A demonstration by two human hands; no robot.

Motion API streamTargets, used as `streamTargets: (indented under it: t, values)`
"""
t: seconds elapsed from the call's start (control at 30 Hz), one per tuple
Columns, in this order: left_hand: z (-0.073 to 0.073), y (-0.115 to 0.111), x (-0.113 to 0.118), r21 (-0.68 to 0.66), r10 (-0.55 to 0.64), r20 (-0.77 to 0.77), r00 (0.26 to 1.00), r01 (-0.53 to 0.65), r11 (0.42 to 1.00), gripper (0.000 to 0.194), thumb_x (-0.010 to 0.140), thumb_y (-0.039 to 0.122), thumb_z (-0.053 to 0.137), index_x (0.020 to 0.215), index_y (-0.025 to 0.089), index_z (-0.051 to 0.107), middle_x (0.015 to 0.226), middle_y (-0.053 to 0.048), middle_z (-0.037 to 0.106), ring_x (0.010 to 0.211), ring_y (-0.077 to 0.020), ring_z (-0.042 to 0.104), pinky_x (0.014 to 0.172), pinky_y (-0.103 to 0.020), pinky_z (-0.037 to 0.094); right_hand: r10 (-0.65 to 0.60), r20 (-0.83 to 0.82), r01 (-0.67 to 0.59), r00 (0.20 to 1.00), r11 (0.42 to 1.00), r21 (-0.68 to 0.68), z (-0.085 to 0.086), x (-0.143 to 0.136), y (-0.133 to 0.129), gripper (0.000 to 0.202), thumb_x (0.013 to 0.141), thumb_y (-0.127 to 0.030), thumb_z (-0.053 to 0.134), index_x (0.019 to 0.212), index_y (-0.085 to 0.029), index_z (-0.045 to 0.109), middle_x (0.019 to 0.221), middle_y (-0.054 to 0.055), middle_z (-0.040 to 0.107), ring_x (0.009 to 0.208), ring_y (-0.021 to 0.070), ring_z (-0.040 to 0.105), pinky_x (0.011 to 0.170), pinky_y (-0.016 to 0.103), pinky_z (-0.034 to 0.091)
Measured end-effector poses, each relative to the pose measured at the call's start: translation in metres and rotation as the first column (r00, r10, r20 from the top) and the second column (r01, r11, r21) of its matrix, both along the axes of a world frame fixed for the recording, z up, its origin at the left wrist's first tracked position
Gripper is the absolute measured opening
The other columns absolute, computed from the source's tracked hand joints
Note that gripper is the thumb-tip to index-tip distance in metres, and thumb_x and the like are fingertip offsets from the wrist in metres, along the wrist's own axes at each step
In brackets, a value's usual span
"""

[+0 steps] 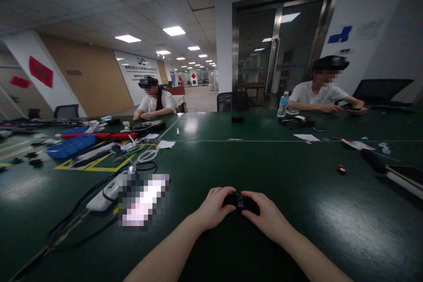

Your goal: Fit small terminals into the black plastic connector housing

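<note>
- Here at the near middle of the green table (198,163), a small black object (241,202) sits between both hands.
- Left hand (215,206) has its left end, fingers curled over the far side, thumb on the near side; a firm-looking pinch, only partly closed.
- Right hand (264,213) mirrors it on the right end, fingers bent, thumb near, the same narrow gap filled by the object.
- Over to the left, a blue tray (71,147) shows its near wall; what lies inside, I can't make out.
- Just beyond it, another blue tray (73,131), partly covered by a pale item (93,127) whose shape is unclear.
- Far right, a clear bottle (283,105) stands upright with a blue label; how full it is, I can't tell.
- Near left, a bright flat object (145,202) is lost in pixel blocks beside a white power strip (104,196).
- The fingers hide both ends of the black object, and its details vanish in the dark.
- At the right edge, a pale slab (405,178) with a dark top runs out of view.
</note>
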State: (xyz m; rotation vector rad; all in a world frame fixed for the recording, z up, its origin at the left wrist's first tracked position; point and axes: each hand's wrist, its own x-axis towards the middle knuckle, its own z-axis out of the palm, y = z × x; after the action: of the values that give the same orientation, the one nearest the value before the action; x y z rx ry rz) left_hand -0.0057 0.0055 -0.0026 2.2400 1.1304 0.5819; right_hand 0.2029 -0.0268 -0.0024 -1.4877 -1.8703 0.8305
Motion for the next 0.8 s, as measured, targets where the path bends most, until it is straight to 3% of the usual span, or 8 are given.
streamTargets:
  t: [0.17,0.33,0.6,0.7,0.8]
  values:
    - [-0.0064,0.0026,0.0004,-0.062,0.037,0.072,0.997,-0.032,0.998,0.048,0.077,0.019,0.062,0.123,0.026,0.046,0.113,-0.004,0.055,0.113,-0.0244,0.042,0.095,-0.038,0.034,0.041,0.063,-0.044,0.997,0.998,0.05,0.0029,-0.0006,0.0003,0.043,0.075,-0.025,0.063,0.117,-0.025,0.055,0.115,0.004,0.059,0.108,0.0223,0.053,0.095,0.037,0.042]
    - [-0.0036,0.0019,0.0001,-0.147,0.056,0.162,0.985,-0.032,0.989,0.061,0.075,0.016,0.064,0.13,0.027,0.04,0.108,-0.005,0.056,0.111,-0.0252,0.044,0.096,-0.041,0.033,0.036,0.046,-0.039,0.998,0.998,0.055,0.0015,0.0001,0.0001,0.043,0.076,-0.025,0.062,0.118,-0.027,0.054,0.115,0.002,0.059,0.11,0.0224,0.053,0.094,0.038,0.042]
    - [-0.0093,0.0022,-0.0019,-0.216,0.047,0.354,0.934,0.032,0.976,0.077,0.071,0.014,0.069,0.136,0.028,0.031,0.111,-0.007,0.053,0.108,-0.0268,0.048,0.096,-0.047,0.032,0.022,0.01,-0.023,1.0,0.995,0.101,0.0039,0.0009,-0.0009,0.043,0.077,-0.024,0.06,0.12,-0.029,0.052,0.119,0.001,0.057,0.113,0.0226,0.051,0.095,0.04,0.042]
    - [-0.0095,0.0018,0.0005,-0.263,0.044,0.467,0.883,0.091,0.961,0.082,0.071,0.011,0.069,0.138,0.028,0.025,0.108,-0.007,0.054,0.106,-0.0257,0.05,0.096,-0.046,0.034,0.03,-0.016,-0.028,0.999,0.991,0.13,0.0057,0.0001,-0.0011,0.044,0.078,-0.023,0.06,0.121,-0.029,0.052,0.119,0.002,0.057,0.113,0.0225,0.051,0.096,0.04,0.042]
    - [-0.0104,0.0024,0.0051,-0.367,0.079,0.637,0.767,0.211,0.906,0.088,0.07,0.01,0.071,0.139,0.027,0.019,0.11,-0.009,0.053,0.104,-0.0245,0.054,0.092,-0.043,0.039,0.033,-0.026,-0.029,0.999,0.987,0.156,0.0052,-0.0002,-0.0003,0.044,0.078,-0.022,0.059,0.121,-0.028,0.052,0.118,0.002,0.057,0.114,0.0221,0.05,0.098,0.04,0.041]
